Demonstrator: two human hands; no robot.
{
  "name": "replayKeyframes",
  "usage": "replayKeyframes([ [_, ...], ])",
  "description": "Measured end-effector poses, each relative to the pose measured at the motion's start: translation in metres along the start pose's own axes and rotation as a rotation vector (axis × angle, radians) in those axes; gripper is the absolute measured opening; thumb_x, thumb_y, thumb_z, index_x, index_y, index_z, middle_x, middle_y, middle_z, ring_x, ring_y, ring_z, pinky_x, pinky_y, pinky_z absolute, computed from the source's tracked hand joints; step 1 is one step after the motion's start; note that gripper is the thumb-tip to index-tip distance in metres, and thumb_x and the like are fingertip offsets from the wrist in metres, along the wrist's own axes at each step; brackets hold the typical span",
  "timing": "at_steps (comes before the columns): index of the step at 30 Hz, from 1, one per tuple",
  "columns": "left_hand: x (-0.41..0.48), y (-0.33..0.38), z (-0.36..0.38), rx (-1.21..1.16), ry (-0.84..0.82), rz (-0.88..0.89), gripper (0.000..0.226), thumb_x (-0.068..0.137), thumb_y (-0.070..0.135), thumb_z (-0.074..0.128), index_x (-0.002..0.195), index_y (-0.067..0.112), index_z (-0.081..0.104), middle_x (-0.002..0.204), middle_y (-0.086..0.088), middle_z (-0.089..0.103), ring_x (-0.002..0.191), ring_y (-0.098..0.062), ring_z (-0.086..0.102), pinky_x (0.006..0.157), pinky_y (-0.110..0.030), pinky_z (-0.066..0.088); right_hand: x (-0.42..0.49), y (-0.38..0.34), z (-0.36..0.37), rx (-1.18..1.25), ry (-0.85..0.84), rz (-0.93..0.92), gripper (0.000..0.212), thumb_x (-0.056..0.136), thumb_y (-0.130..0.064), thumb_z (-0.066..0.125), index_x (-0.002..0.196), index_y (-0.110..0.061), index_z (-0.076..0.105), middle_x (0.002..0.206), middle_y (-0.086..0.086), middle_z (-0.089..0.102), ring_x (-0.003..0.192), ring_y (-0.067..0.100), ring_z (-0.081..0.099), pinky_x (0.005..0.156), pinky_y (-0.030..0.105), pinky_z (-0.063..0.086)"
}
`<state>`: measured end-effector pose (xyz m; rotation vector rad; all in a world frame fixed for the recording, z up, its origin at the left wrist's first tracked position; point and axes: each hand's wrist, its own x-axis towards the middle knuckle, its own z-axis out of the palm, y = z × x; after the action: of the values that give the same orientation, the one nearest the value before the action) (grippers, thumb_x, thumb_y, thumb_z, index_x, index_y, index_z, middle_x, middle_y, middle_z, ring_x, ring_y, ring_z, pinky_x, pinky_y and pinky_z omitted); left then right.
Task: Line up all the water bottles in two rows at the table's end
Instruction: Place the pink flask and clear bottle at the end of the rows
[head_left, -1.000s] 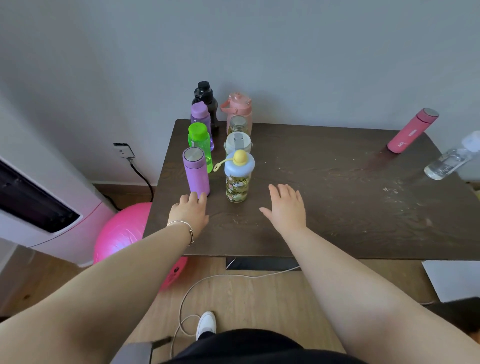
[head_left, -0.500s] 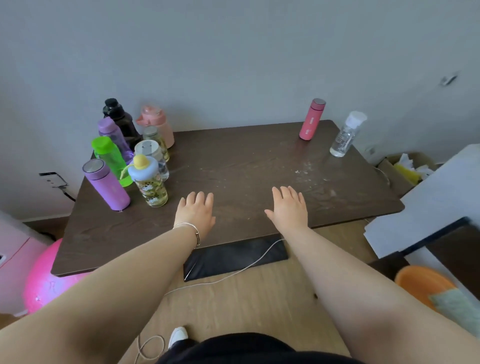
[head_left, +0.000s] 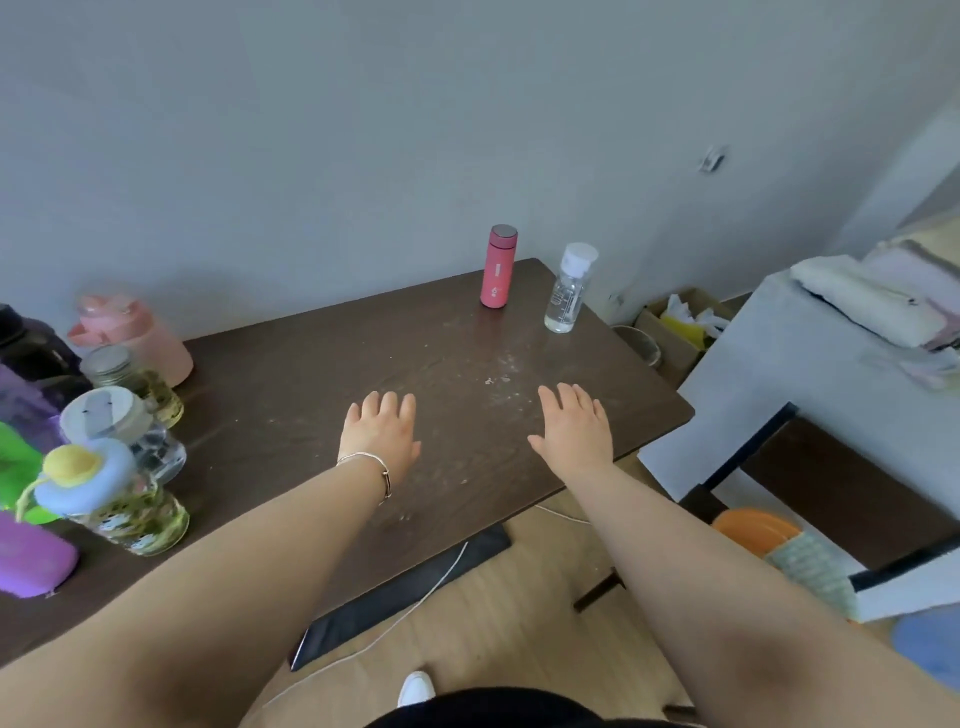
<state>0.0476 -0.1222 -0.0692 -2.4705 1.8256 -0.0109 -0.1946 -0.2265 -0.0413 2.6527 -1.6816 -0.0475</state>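
Both hands, left (head_left: 382, 436) and right (head_left: 574, 431), are spread flat and empty over the table (head_left: 311, 374) near its front edge. Two bottles, red (head_left: 497, 266) and clear (head_left: 569, 288), stand at the far right corner. The others cluster (head_left: 104, 415) at the left end.

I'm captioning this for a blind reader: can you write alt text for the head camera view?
Two open, empty hands, left and right, reach over a dark brown wooden table. A pink steel-capped flask and a clear white-capped plastic bottle stand at its far right corner; colourful bottles cluster at the left end.
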Motion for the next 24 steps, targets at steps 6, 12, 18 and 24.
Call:
replayKeyframes([
  [6, 0.084, -0.007, -0.027, 0.021, 0.038, 0.073, 0.065, 0.09, 0.049, 0.051, 0.141, 0.016, 0.029, 0.134, -0.005, 0.043, 0.135, -0.032, 0.031, 0.108, -0.041, 0.031, 0.055, 0.025, -0.028, -0.011, 0.077, 0.141, 0.077, 0.093, -0.05, 0.06, 0.154, -0.02, 0.024, 0.16, 0.009, 0.029, 0.149, 0.028, 0.021, 0.12, 0.046, 0.022],
  [12, 0.15, 0.004, -0.042, 0.021, 0.052, 0.117, 0.061, 0.09, 0.048, 0.052, 0.138, 0.015, 0.033, 0.131, -0.006, 0.044, 0.13, -0.031, 0.034, 0.107, -0.042, 0.031, 0.1, 0.047, -0.035, 0.016, 0.101, 0.22, 0.08, 0.092, -0.053, 0.06, 0.155, -0.018, 0.023, 0.16, 0.009, 0.029, 0.15, 0.028, 0.022, 0.121, 0.044, 0.023],
  [18, 0.213, 0.026, -0.046, 0.04, 0.061, 0.155, 0.067, 0.09, 0.049, 0.052, 0.142, 0.015, 0.028, 0.138, -0.007, 0.04, 0.137, -0.034, 0.028, 0.111, -0.044, 0.027, 0.172, 0.079, -0.035, 0.07, 0.129, 0.244, 0.083, 0.089, -0.056, 0.062, 0.152, -0.017, 0.026, 0.159, 0.01, 0.032, 0.148, 0.03, 0.026, 0.119, 0.044, 0.025],
  [24, 0.289, 0.052, -0.044, -0.011, 0.062, 0.082, 0.071, 0.092, 0.051, 0.05, 0.147, 0.014, 0.023, 0.145, -0.007, 0.037, 0.141, -0.033, 0.026, 0.113, -0.043, 0.026, 0.265, 0.108, -0.031, 0.15, 0.18, 0.203, 0.088, 0.086, -0.058, 0.066, 0.15, -0.013, 0.026, 0.151, 0.014, 0.039, 0.141, 0.031, 0.036, 0.117, 0.044, 0.029],
])
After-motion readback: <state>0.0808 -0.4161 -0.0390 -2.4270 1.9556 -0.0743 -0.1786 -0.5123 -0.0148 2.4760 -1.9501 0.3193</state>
